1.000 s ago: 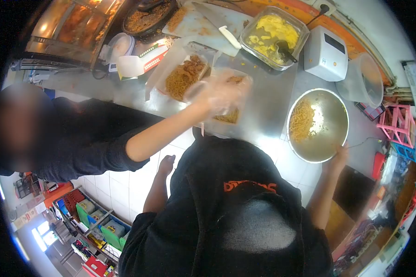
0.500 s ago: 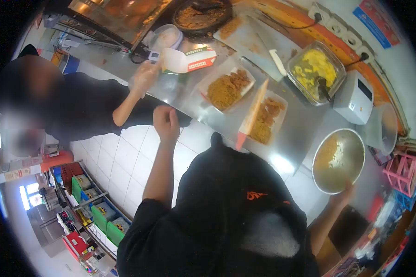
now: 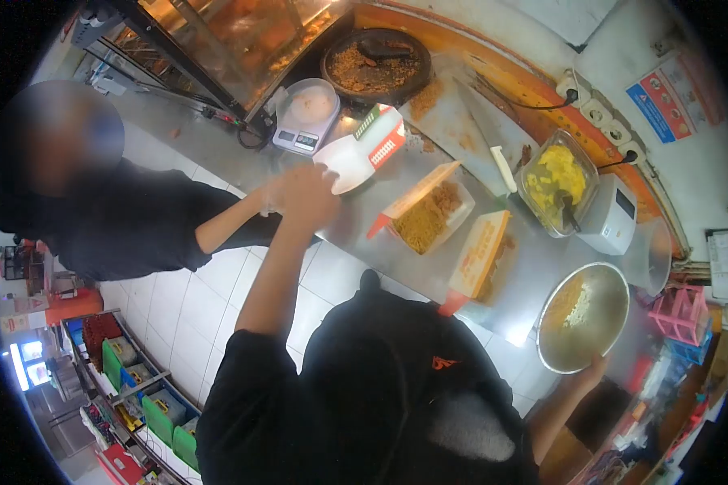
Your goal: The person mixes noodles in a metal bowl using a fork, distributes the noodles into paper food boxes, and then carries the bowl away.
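My left hand [image 3: 314,198] is at the near edge of a white paper food box [image 3: 349,166], its fingers bent over that edge, slightly blurred. The box's lid stands up, with red and green print, and no food shows in it. My right hand [image 3: 594,370] grips the lower rim of a steel mixing bowl [image 3: 556,335], with an orange-brown residue and pale bits inside. Between my hands stand two more boxes: a noodle box [image 3: 419,222] with noodles and brown pieces, and a second noodle box [image 3: 471,267], its contents mostly hidden by its raised lid.
A co-worker's hand [image 3: 273,198] is just left of mine. Farther back are a kitchen scale [image 3: 306,121], a stone mortar [image 3: 352,85], a cutting board [image 3: 453,121] with a knife [image 3: 503,168], a glass dish [image 3: 534,212] of yellow food and a white device [image 3: 611,222].
My left hand has gone from a loose fist over the floor to the white box. The box has turned, and the co-worker's hand has drawn back from it. My right hand still holds the bowl.
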Demonstrator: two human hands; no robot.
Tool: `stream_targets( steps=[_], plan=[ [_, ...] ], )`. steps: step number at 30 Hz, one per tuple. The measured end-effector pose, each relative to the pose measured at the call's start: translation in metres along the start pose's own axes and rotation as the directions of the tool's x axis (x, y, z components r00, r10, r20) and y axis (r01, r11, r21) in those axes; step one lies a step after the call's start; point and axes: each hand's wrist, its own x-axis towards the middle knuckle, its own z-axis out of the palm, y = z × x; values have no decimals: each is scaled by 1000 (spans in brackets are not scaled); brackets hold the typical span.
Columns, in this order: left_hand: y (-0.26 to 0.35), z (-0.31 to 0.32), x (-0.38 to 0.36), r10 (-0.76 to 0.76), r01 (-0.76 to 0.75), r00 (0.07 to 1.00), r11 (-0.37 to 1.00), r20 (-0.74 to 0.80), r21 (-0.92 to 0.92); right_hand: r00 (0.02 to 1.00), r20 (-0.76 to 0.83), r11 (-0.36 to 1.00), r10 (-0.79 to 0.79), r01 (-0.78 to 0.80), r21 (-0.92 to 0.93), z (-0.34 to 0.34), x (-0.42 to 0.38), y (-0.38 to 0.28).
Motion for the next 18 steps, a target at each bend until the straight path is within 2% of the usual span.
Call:
stream_targets(
  steps=[1, 3, 5, 6, 7, 8, 10, 11, 12, 13, 14, 16, 17, 18],
  plan=[
    [-3, 12, -5, 3, -3, 1000, 1000, -3, -11, 999, 37, 1000, -16, 15, 25, 13, -5, -2],
    [-5, 36, -14, 108, -109, 994, 993, 9, 42, 997, 68, 999, -37, 34, 39, 36, -9, -7],
    [-2, 51, -15, 124, -123, 991, 992, 58, -19, 996, 67, 992, -51, 59, -115, 66, -5, -10],
    [1, 55, -14, 138, -131, 985, 989, 104, -70, 987, 144, 988, -67, 86, -128, 95, -7, -15],
    [6, 56, -15, 157, -156, 988, 978, -2, -141, 972, 219, 983, -80, 113, -142, 133, -13, -22],
    [5, 50, -19, 161, -160, 987, 975, -10, -155, 960, 269, 980, -83, 127, -151, 175, -19, -31],
    [0, 35, -20, 62, -127, 983, 911, -173, -393, 932, 355, 979, -72, 134, -155, 244, -26, -34],
    [-7, 38, -16, 61, -132, 981, 906, -184, -403, 919, 389, 980, -59, 127, -152, 270, -26, -31],
    [-17, 43, -13, -168, 37, 948, 902, -271, -430, 920, 392, 985, -27, 91, -147, 291, -25, -23],
    [-26, 49, -11, -387, 202, 858, 859, -337, -471, 897, 442, 971, 0, 107, -215, 319, -28, -20],
    [-34, 60, -8, -392, 204, 858, 853, -331, -481, 882, 471, 965, -21, 142, -222, 346, -31, -10],
    [-48, 84, 1, -460, 265, 883, 654, -93, -709, 830, 555, 931, -52, 241, -273, 388, -28, 18],
    [-50, 92, 4, -467, 268, 880, 643, -89, -718, 788, 613, 900, -60, 308, -308, 404, -22, 35],
    [-53, 98, 6, -433, 319, 900, 584, 46, -746, 772, 626, 802, -114, 443, -401, 422, -17, 52]
  ],
)
